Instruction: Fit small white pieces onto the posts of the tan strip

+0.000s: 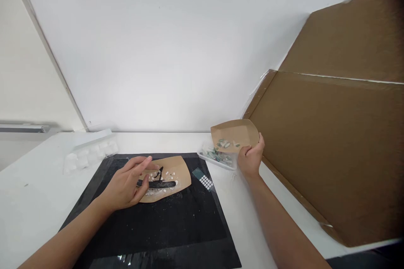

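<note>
My right hand (251, 157) grips the edge of a brown paper tray (236, 128), tilted over a clear plastic container (233, 164). Small green and whitish pieces (223, 143) lie at the tray's low edge, and similar pieces (217, 156) fill the container. With fingers apart, my left hand (131, 180) is over the left side of a second brown paper tray (181, 168). White bits, a black bar (162, 184) and a thin black piece (160, 172) lie in that tray. The hand covers its left end; whether the fingers touch the bar is unclear.
Under the second tray is a black mat (164, 227) on a white table (25, 189). A strip with white dots (205, 180) lies at the mat's right edge. A clear moulded tray (91, 155) stands at left. Large cardboard (331, 143) stands to the right.
</note>
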A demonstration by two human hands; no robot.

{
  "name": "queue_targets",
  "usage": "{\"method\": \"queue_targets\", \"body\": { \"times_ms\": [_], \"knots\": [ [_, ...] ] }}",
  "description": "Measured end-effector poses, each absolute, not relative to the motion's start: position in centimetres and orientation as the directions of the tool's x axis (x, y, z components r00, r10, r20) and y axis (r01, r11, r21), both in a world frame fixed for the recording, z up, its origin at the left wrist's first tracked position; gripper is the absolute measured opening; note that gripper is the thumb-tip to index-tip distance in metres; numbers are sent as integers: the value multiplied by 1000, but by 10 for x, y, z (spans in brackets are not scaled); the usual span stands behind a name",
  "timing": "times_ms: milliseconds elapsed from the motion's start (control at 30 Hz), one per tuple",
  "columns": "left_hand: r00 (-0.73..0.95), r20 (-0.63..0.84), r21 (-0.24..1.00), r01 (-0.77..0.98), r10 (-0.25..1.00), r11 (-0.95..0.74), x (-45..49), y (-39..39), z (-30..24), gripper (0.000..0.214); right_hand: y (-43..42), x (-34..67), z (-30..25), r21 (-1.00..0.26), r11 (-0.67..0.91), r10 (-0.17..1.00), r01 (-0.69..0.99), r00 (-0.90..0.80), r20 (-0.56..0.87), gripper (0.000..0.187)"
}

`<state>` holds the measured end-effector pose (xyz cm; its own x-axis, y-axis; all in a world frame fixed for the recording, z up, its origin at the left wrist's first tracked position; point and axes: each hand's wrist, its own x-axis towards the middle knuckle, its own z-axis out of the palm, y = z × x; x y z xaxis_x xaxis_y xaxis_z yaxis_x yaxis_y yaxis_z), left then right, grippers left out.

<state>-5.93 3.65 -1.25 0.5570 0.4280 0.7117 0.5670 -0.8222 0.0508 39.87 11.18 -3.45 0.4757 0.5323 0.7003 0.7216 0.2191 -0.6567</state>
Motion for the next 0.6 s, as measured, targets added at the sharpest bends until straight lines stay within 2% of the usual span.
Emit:
{"method": "queue_targets", "body": {
  "times_ms": [133,267,400,600],
  "knots": [
    [572,714,8,571,404,-821,-59,36,-9,85,109,398,-28,-558,250,486,792,396,779,68],
    [572,722,1,562,389,-827,-59,36,-7,81,106,401,-22,-475,279,534,835,275,799,63],
    [567,731,6,551,379,-834,-59,37,-8,73,106,409,-19,-496,265,535,827,302,789,63],
    [540,740,55,546,402,-836,-58,38,-8,62,98,404,-16,-613,263,417,745,485,768,70]
  ]
}}
